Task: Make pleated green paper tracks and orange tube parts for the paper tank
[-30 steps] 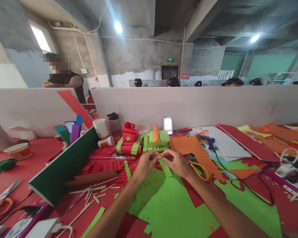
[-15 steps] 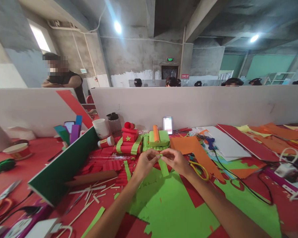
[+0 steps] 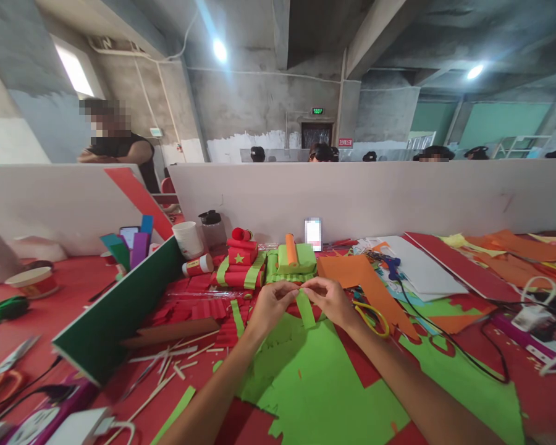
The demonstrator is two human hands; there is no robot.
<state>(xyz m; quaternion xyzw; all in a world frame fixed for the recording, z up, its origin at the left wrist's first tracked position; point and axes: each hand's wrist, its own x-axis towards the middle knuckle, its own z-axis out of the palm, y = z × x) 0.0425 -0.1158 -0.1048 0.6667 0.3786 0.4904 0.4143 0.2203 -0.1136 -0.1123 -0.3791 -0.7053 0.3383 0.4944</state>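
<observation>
Left hand [image 3: 273,304], right hand [image 3: 328,301] pinching green strip [image 3: 307,313] by end nearest worktop's [image 3: 76,296] back edge; likely for fine control.

This looks like a craft workroom in a rough, half-finished hall. Concrete beams [image 3: 281,37] cross the ceiling, and the far wall [image 3: 254,102] is patchy grey, with white paint reaching only partway up (a lit green sign [image 3: 317,111] hangs above the far door [image 3: 317,133]). A low white partition [image 3: 375,198] divides the red table [image 3: 76,278] from people [image 3: 258,153] in dark caps. Green paper [image 3: 324,383], orange paper [image 3: 368,287], near-left scissors [image 3: 16,358], thin wooden sticks [image 3: 160,384] and a power strip [image 3: 39,423] crowd the tabletop.
</observation>
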